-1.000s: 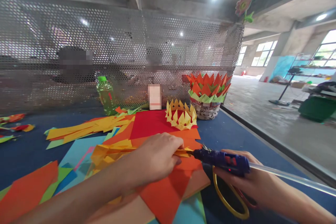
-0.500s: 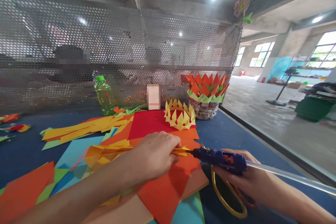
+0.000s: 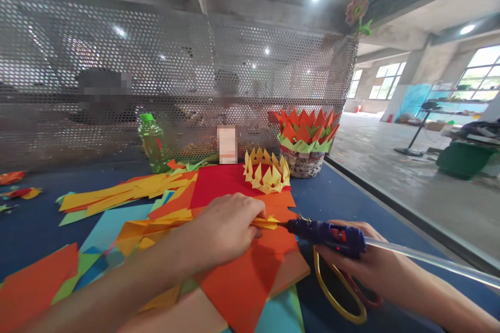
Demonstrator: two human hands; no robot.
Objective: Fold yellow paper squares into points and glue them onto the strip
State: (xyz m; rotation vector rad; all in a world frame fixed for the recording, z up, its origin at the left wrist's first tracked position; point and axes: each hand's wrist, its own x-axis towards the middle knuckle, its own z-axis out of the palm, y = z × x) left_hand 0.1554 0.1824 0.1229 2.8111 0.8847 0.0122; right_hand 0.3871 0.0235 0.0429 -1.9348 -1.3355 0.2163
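My left hand [image 3: 230, 226] is closed on a folded yellow-orange paper strip [image 3: 270, 223] above stacked orange sheets. The strip's tip sticks out to the right of my fingers. My right hand [image 3: 377, 263] is wrapped round a dark blue glue gun [image 3: 332, 235], with a clear glue stick [image 3: 425, 259] running out of its back. The gun's nozzle meets the tip of the strip. Under my right hand show the gold and red handles of scissors [image 3: 339, 294]; their blades are hidden. A ring of folded yellow paper points [image 3: 269, 179] rests on a red sheet [image 3: 214, 182] beyond my hands.
Yellow strips [image 3: 128, 192] and coloured sheets [image 3: 42, 276] lie on the left of the blue table. A green-capped bottle [image 3: 152, 143] stands at the back. Behind it is a perforated metal screen [image 3: 175, 73]. A basket [image 3: 307, 164] with red and green folded paper stands back right.
The view has shifted slightly. My left hand has moved a little left with the paper strip. The glue gun's nozzle stays at the strip's tip.
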